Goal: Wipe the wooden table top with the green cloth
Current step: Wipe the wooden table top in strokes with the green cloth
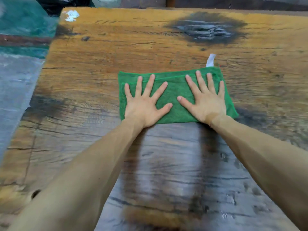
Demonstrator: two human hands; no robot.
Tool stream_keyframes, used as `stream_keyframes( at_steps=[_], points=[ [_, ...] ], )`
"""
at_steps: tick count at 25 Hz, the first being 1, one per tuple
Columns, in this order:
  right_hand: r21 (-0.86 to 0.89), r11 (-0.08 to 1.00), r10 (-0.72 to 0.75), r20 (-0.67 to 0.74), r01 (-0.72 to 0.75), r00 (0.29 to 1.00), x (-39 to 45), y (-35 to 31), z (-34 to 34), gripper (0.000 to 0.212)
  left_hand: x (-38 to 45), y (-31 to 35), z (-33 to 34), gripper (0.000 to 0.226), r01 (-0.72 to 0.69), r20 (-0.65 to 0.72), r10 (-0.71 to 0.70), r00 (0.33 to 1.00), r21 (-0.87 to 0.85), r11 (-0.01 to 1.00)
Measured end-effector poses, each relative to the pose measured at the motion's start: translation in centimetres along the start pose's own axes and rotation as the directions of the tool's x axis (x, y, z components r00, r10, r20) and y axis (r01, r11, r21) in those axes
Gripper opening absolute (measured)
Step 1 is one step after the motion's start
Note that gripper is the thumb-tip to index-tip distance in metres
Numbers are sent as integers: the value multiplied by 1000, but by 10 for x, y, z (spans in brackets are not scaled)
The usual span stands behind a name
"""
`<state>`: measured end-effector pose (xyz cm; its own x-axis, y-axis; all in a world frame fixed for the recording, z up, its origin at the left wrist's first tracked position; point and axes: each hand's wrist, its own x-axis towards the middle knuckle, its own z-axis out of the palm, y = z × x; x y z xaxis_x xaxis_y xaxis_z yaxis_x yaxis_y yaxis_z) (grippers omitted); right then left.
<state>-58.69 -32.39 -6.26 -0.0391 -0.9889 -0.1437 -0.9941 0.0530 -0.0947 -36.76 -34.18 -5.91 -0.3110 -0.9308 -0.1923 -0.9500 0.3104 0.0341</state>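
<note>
A folded green cloth (176, 90) lies flat on the wooden table top (103, 52), a little right of the middle. A white tag (210, 60) sticks out from its far right corner. My left hand (146, 104) presses on the cloth's left half with straight, spread fingers. My right hand (205, 100) presses on the right half the same way. Both forearms reach out over the near part of the table.
The table's left edge (35, 90) runs diagonally, with a grey and teal floor (20, 67) beyond it. A dark knot (206, 30) marks the far right of the top, and a white chipped spot (71, 15) the far left corner. Dark objects stand behind the far edge.
</note>
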Motion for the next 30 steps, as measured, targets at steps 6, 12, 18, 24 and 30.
stream_keyframes(
  at_steps=[6,12,18,24,30],
  points=[
    [4,999,43,56,-43,997,-107,4,13,85,-96,29,17,77,-34,39,34,999,-7,999],
    [13,997,73,81,-74,994,-217,4,23,83,-192,56,30,78,-71,92,71,993,-8,997],
    [17,995,97,42,-98,994,-331,0,37,82,-296,84,44,78,-99,102,99,990,3,995],
    [22,992,127,33,-128,991,-412,3,46,82,-365,105,58,77,-146,68,146,987,-5,989],
    [36,987,155,33,-156,987,-454,13,48,80,-396,125,62,74,-191,88,192,977,-11,981]
  ],
)
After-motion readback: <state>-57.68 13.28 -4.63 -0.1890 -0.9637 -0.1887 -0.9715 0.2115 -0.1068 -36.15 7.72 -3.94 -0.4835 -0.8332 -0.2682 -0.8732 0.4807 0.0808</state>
